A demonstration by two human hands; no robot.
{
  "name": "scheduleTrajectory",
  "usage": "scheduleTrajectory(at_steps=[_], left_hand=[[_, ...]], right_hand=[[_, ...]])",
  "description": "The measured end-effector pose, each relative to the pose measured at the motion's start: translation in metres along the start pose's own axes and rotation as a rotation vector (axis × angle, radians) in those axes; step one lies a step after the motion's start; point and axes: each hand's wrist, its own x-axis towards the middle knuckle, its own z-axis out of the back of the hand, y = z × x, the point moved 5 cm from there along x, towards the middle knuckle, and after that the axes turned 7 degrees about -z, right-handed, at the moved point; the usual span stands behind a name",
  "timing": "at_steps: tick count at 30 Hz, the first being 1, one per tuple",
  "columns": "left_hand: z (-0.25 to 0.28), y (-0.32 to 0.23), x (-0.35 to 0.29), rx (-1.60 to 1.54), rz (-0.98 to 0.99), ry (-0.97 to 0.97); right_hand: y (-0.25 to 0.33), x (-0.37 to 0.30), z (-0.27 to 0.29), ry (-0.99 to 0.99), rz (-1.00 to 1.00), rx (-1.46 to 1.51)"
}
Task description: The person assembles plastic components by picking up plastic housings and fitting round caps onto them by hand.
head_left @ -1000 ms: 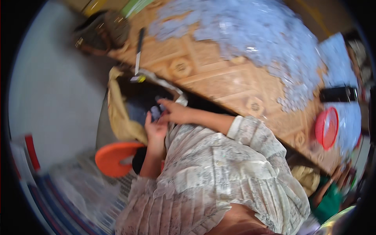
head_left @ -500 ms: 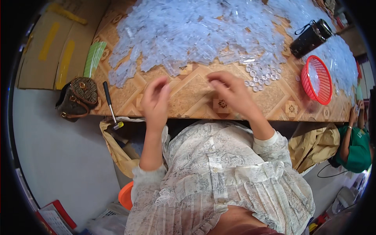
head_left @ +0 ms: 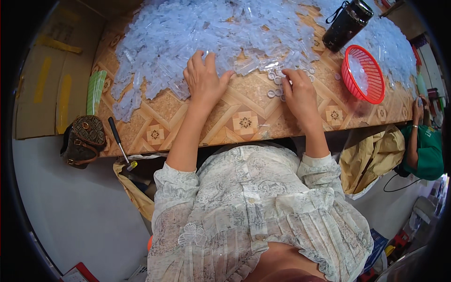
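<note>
My left hand (head_left: pixel 204 79) lies at the near edge of a large pile of clear plastic tubes (head_left: pixel 188 42), its fingers spread and thumb out to the side. No tube shows in its grasp. To the right, my right hand (head_left: pixel 300 94) is among small round clear caps (head_left: pixel 271 93) scattered on the table. Its thumb and forefinger bend toward each other at the caps, closed in a pinch. Whatever sits between those fingertips is too small to make out.
A red plastic basket (head_left: pixel 379 77) with clear pieces and a black flask (head_left: pixel 346 27) stand right. Left are a brown handbag (head_left: pixel 84 141), a hammer (head_left: pixel 118 138), a green-striped sheet (head_left: pixel 95 93) and a cardboard box (head_left: pixel 51 89). A person in green (head_left: pixel 425 150) works far right.
Both hands have moved from above the table's near part: the left forward to the tubes with fingers spreading, the right to the caps. The view has shifted slightly.
</note>
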Motion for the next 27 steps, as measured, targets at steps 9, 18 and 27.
scheduleTrajectory(at_steps=[9,18,27], left_hand=[[0.009,-0.021,-0.016,-0.854,0.254,-0.064],[-0.026,-0.026,-0.033,-1.750,0.653,0.247],[-0.033,-0.015,-0.033,-2.028,0.550,0.271]], right_hand=[[0.007,0.004,-0.014,0.013,0.045,-0.053],[0.009,0.025,-0.041,0.065,0.138,-0.175],[0.014,0.028,-0.038,-0.044,0.215,-0.115]])
